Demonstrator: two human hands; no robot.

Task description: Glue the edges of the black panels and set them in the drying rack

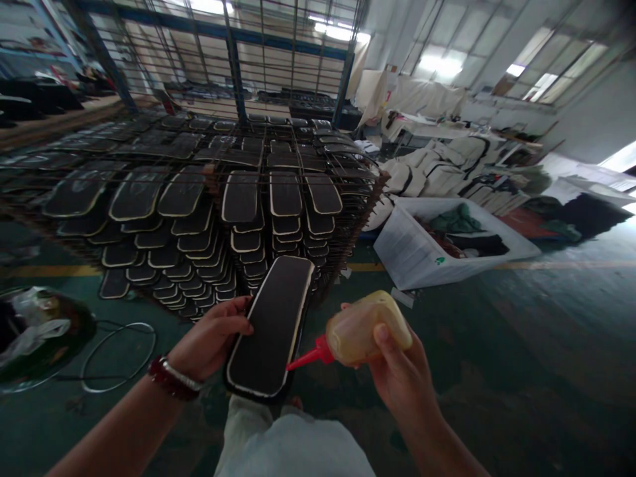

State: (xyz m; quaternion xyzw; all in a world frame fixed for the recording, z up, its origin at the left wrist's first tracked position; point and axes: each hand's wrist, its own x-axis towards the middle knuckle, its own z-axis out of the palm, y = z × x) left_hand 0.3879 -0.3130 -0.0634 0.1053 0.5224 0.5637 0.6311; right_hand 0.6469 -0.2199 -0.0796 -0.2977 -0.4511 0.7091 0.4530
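My left hand [216, 334] grips the left edge of a long black panel [273, 324] with rounded corners, thumb on top and fingers underneath. A pale line of what looks like glue runs along the panel's border. In my right hand [402, 371] is a squeeze bottle [370, 328], tilted, with yellowish contents and a red nozzle [311, 354]. The nozzle's tip points left and meets the panel's right edge near its lower corner. Fingers wrap the bottle, with the thumb pressing its near side.
Ahead stands a wire rack [211, 179] stacked with many similar black panels. To the right, a white plastic bin [422, 258] holds fabric and scraps. A round container with plastic bags [44, 338] and a metal ring [119, 358] are at left. White padded pieces [437, 165] are piled behind the bin.
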